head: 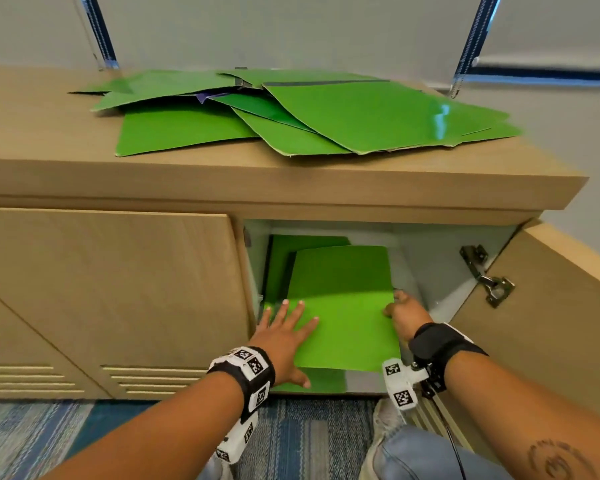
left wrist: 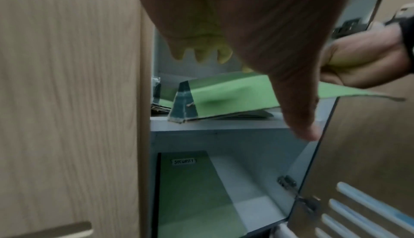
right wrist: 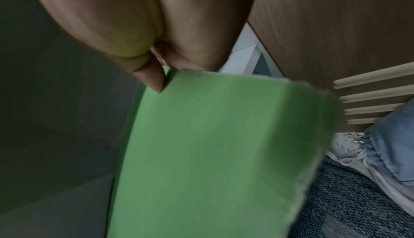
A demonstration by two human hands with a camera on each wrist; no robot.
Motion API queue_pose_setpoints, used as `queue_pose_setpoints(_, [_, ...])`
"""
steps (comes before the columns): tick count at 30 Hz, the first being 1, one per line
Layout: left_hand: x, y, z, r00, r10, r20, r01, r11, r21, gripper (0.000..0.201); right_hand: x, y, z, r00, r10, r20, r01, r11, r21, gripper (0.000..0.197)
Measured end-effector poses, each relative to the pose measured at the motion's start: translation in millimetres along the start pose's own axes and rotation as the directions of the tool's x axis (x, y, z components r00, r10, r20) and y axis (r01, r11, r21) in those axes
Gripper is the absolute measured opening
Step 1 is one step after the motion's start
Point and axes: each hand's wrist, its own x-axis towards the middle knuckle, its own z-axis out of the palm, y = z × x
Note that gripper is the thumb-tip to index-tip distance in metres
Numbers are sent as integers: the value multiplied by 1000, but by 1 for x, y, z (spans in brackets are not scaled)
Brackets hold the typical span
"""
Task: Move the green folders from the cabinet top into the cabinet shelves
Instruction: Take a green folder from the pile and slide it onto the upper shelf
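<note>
A green folder (head: 343, 306) lies half inside the open cabinet, on the upper shelf (left wrist: 215, 126), over other green folders (head: 281, 265). My left hand (head: 284, 327) rests flat on its near left part with straight, spread fingers. My right hand (head: 400, 313) grips the folder's right edge, thumb on top; the right wrist view shows the fingers (right wrist: 154, 79) pinching the green folder (right wrist: 212, 153). Several more green folders (head: 291, 112) lie in a loose pile on the cabinet top (head: 49, 140). A green folder labelled SECURITY (left wrist: 192, 194) lies on the lower shelf.
The right cabinet door (head: 548, 306) stands open with its metal hinge (head: 489, 275) showing. The left door (head: 111, 289) is closed. My knee in jeans (head: 426, 455) and a white shoe (right wrist: 349, 151) are on the blue carpet (head: 309, 441) just below.
</note>
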Motion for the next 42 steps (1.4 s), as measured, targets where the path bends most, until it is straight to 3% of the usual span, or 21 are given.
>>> queue_pose_setpoints(5, [30, -16, 1, 979, -44, 199, 55, 997, -46, 95, 40, -4, 11, 997, -54, 59, 67, 969, -237, 44])
queue_pose_setpoints(7, [38, -21, 1, 968, -60, 244, 77, 995, -61, 89, 49, -8, 13, 993, -62, 96, 95, 919, -384, 48])
queue_pose_setpoints(8, [41, -23, -1, 963, -71, 261, 89, 995, -55, 86, 53, -8, 14, 990, -72, 120, 121, 870, -478, 59])
queue_pose_setpoints(10, [48, -28, -4, 953, -96, 287, 109, 994, -31, 81, 57, -10, 16, 976, -110, 190, 212, 703, -679, 90])
queue_pose_setpoints(13, [58, -32, -6, 945, -126, 302, 143, 989, -34, 77, 55, -14, 23, 911, -99, 401, 402, 443, -802, 120])
queue_pose_setpoints(16, [65, -33, -4, 951, -146, 273, 165, 985, -49, 76, 50, -9, 37, 832, 16, 554, 540, 201, -817, 128])
queue_pose_setpoints(19, [70, -33, -1, 957, -165, 238, 181, 982, -47, 77, 52, 0, 52, 820, 54, 570, 567, 66, -821, 131])
queue_pose_setpoints(26, [78, -33, -7, 957, -181, 228, 194, 980, -36, 82, 67, -3, 67, 841, -19, 540, 540, 74, -839, 116])
queue_pose_setpoints(36, [81, -30, -3, 947, -186, 260, 199, 980, -25, 83, 66, -4, 67, 846, -8, 533, 532, 82, -843, 115])
queue_pose_setpoints(39, [71, -28, -8, 968, -167, 187, 178, 983, -45, 88, 51, -16, 63, 862, -50, 505, 507, 133, -852, 116])
queue_pose_setpoints(42, [51, -26, -28, 990, -120, 75, 125, 990, -65, 86, 29, -40, 56, 851, -165, 498, 523, 194, -830, 101])
